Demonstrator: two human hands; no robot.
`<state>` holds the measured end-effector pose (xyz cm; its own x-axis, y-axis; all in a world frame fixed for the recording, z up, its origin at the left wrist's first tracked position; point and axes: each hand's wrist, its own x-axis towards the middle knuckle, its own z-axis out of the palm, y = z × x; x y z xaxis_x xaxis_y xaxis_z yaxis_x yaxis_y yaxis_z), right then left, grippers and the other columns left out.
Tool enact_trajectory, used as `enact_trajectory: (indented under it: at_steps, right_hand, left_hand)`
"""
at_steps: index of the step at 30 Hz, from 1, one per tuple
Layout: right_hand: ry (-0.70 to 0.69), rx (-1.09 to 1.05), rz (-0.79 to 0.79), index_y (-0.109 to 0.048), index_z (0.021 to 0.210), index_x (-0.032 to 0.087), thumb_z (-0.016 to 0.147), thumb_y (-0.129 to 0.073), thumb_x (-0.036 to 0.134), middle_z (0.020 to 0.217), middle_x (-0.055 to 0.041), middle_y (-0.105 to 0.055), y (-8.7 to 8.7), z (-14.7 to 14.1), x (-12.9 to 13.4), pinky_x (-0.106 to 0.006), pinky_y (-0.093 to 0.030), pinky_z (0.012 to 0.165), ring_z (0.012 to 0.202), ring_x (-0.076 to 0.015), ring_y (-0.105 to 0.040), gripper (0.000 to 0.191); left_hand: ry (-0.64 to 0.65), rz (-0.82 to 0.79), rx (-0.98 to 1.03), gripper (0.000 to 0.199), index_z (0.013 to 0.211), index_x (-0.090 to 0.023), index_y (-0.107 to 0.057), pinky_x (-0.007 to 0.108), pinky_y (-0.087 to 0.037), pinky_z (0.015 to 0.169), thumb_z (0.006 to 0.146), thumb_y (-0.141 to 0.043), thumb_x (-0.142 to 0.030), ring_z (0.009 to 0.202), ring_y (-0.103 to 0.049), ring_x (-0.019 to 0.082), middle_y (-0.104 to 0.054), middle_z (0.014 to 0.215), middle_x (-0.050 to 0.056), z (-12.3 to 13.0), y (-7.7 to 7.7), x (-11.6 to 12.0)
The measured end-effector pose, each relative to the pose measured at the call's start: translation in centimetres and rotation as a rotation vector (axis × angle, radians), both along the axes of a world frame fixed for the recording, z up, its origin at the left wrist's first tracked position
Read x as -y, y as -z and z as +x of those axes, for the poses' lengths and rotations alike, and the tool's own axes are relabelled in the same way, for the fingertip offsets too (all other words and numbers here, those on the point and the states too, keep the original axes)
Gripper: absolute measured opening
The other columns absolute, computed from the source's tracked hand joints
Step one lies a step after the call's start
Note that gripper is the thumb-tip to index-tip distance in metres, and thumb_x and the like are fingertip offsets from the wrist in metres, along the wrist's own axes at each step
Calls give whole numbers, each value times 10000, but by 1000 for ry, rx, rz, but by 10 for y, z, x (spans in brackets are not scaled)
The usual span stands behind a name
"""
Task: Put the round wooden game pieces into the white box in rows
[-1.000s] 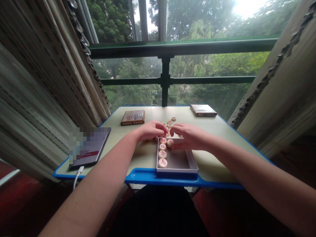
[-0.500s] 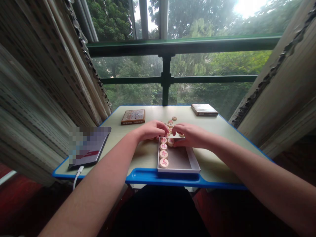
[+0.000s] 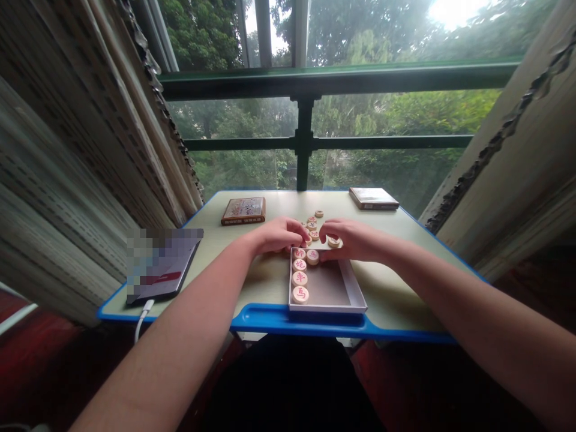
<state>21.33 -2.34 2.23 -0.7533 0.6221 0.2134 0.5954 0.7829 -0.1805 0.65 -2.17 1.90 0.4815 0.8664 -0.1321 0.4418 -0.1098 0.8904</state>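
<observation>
A shallow white box holds several round wooden Chinese chess pieces with red characters, a column along its left wall and one chess piece beside the top of that column. My left hand is at the box's far left corner, fingers curled down among loose pieces; whatever they hold is hidden. Over the far right part of the box, my right hand has its thumb and fingers apart and holds nothing. Its thumb is just right of the single piece. Another chess piece lies under its fingers, beyond the box.
More loose chess pieces lie on the table beyond the box. A brown box lies at the back left, a flat pale box at the back right. A dark device with a white cable rests at the left edge.
My right hand has drawn slightly right, its thumb coming away from the chess piece now lying in the second column. My left hand has stayed nearly in place.
</observation>
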Motion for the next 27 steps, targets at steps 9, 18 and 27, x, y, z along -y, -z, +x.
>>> enact_trajectory:
  at_steps: [9, 18, 27]
  right_hand:
    - [-36, -14, 5, -605, 782, 169, 685, -691, 375, 763, -28, -599, 2, -5, -1, -236, -368, 590, 691, -153, -520, 243]
    - [-60, -63, -3, -622, 827, 167, 674, -688, 404, 773, -26, -584, -4, -3, 7, -233, -377, 580, 654, -135, -506, 289]
    - [-144, -75, -35, -674, 844, 179, 760, -604, 269, 859, -47, -613, 3, -10, 13, -226, -396, 615, 701, -129, -547, 142]
  left_hand:
    - [18, -5, 19, 307, 827, -121, -668, 174, -291, 388, 554, -529, -144, 466, -453, 64, -654, 723, 32, -1, 3, -2]
    - [2, -22, 5, 340, 852, -125, -668, 168, -272, 381, 543, -525, -141, 477, -447, 64, -663, 760, 37, -1, 1, -1]
    - [2, -16, 28, 300, 828, -118, -655, 164, -287, 388, 557, -527, -133, 472, -452, 60, -642, 710, 25, 0, 1, 0]
